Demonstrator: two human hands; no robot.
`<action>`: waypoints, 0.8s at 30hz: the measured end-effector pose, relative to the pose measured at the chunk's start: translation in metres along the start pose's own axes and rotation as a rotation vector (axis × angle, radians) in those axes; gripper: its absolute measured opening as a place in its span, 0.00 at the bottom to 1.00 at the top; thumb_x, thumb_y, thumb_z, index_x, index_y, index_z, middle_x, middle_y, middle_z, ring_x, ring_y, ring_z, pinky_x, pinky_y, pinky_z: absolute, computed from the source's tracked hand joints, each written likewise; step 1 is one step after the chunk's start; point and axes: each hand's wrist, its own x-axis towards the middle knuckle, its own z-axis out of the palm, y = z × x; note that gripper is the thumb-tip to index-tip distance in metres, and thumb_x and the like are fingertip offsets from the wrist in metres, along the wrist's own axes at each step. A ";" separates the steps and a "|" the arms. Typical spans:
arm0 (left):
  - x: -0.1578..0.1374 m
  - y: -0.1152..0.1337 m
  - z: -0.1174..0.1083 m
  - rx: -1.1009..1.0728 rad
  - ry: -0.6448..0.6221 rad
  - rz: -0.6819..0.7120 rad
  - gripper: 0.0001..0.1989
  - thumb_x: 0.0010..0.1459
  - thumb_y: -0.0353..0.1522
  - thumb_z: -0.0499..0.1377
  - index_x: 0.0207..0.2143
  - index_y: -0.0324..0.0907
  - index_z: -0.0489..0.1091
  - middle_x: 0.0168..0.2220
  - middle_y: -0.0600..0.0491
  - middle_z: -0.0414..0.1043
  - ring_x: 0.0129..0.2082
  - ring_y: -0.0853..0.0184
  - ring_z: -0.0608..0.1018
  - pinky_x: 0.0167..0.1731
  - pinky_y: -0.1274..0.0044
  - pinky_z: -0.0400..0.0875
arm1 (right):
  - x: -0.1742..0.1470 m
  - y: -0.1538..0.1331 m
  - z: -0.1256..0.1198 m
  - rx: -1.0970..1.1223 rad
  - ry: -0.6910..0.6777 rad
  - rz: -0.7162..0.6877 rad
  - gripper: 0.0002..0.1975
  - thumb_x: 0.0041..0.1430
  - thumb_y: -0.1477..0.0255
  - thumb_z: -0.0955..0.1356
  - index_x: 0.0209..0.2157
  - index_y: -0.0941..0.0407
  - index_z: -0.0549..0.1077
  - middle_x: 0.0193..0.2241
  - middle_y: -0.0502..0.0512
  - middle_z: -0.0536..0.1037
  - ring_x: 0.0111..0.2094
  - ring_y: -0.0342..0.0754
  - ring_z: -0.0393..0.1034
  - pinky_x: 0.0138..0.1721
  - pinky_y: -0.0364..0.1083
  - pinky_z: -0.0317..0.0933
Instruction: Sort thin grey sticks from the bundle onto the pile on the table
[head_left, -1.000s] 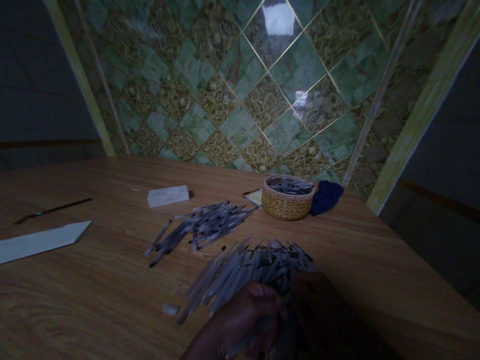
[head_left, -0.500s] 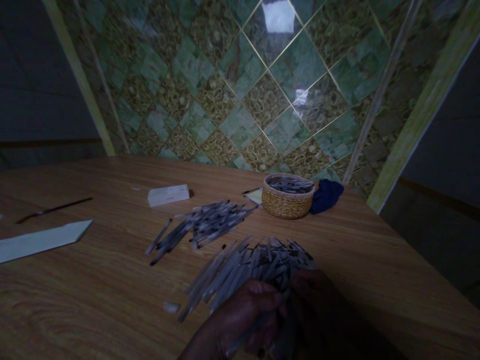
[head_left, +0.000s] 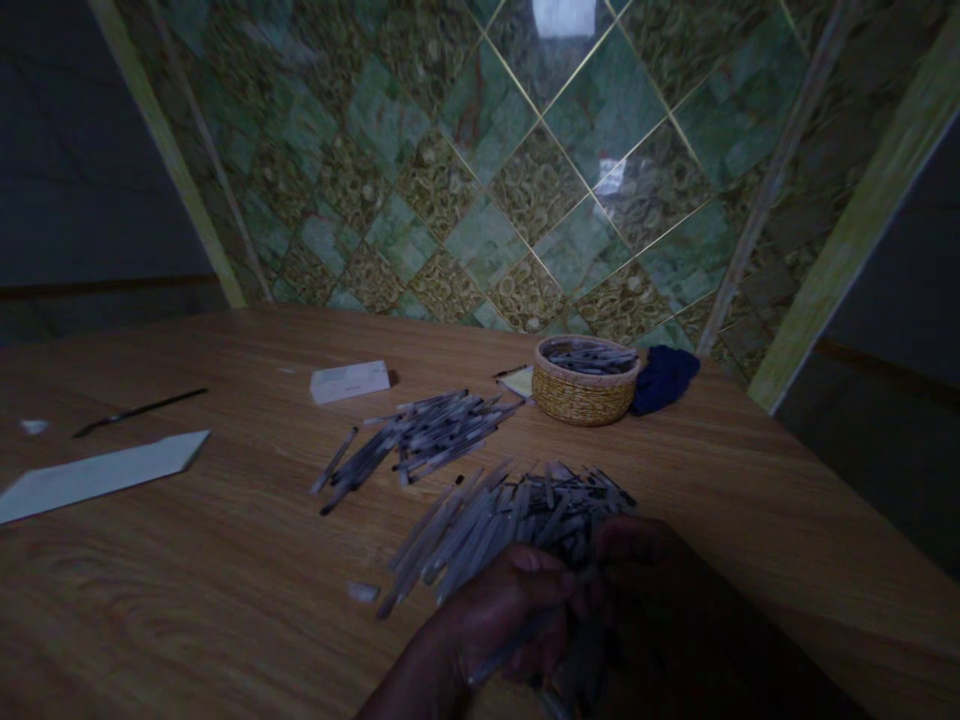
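Note:
My left hand (head_left: 517,600) is closed, thumb against fingers, around a slim translucent pen-like tube (head_left: 517,645) that slants down to the left. Close beside its fingertips is my right hand (head_left: 637,550), deep in shadow, with its fingers curled in; what they grip is hidden. Just beyond both hands lies a loose pile of similar pen-like tubes (head_left: 472,535), clear and dark-tipped. Farther back, a second heap of pen-like tubes (head_left: 442,430) is spread on the wooden table (head_left: 225,600).
A woven basket (head_left: 585,395) full of similar tubes stands at the back right, beside a dark blue cloth (head_left: 664,378). A white box (head_left: 350,382) sits behind the second heap. On the left lie a pale flat strip (head_left: 112,475) and a thin dark stick (head_left: 142,410).
The view has shifted slightly, so the table things appear a little to the right and higher. Both hands stay close together, the left still holding its tube.

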 end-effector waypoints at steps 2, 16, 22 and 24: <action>0.000 0.000 0.000 -0.007 0.010 0.007 0.16 0.49 0.41 0.57 0.26 0.35 0.71 0.09 0.56 0.65 0.04 0.74 0.60 0.04 0.83 0.48 | 0.000 0.000 -0.002 -0.010 0.002 -0.011 0.11 0.44 0.72 0.73 0.29 0.59 0.69 0.22 0.51 0.78 0.21 0.42 0.71 0.23 0.40 0.60; -0.006 0.006 0.006 -0.030 0.030 0.036 0.15 0.48 0.40 0.57 0.24 0.35 0.71 0.08 0.56 0.64 0.03 0.77 0.56 0.03 0.85 0.46 | 0.003 -0.007 0.003 -0.177 0.189 -0.007 0.14 0.40 0.65 0.73 0.27 0.59 0.71 0.14 0.48 0.75 0.13 0.40 0.65 0.16 0.39 0.56; -0.004 0.006 0.006 -0.015 0.038 0.014 0.15 0.48 0.40 0.57 0.24 0.35 0.71 0.08 0.54 0.65 0.03 0.76 0.58 0.04 0.85 0.47 | 0.002 -0.006 0.008 -0.171 0.168 -0.007 0.13 0.39 0.65 0.72 0.24 0.60 0.73 0.15 0.49 0.73 0.14 0.40 0.64 0.18 0.40 0.57; -0.002 0.005 0.006 -0.009 0.017 0.005 0.15 0.48 0.40 0.56 0.23 0.36 0.71 0.08 0.54 0.65 0.03 0.76 0.58 0.04 0.84 0.47 | 0.001 -0.004 0.008 -0.167 0.177 -0.002 0.13 0.39 0.65 0.72 0.23 0.60 0.73 0.14 0.48 0.73 0.14 0.40 0.64 0.18 0.40 0.56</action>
